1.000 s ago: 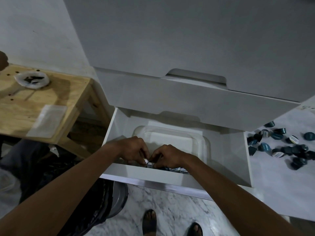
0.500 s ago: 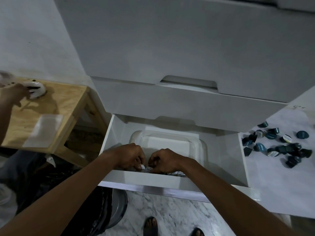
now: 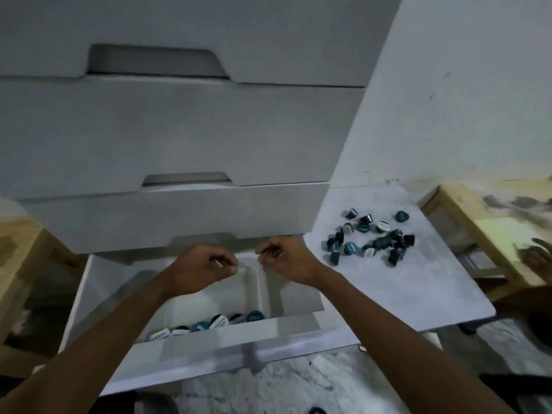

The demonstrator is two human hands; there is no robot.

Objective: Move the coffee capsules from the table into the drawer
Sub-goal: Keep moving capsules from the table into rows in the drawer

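Note:
The white drawer stands pulled out at the bottom of the cabinet, with a white plastic bin inside it. A row of several dark and teal coffee capsules lies along the bin's near side. My left hand and my right hand hover above the back of the drawer, fingers curled loosely, with nothing visible in either. A pile of several dark teal capsules is scattered on the white table to the right of the drawer.
Closed white drawers rise above the open one. A wooden stand sits at the right, with another person's hand on it. A wooden stool is at the left. Marble floor lies below the drawer.
Both hands have lifted from the capsules at the drawer's front up to its back. The view has swung right and upward, so the capsule pile on the table is nearer the middle.

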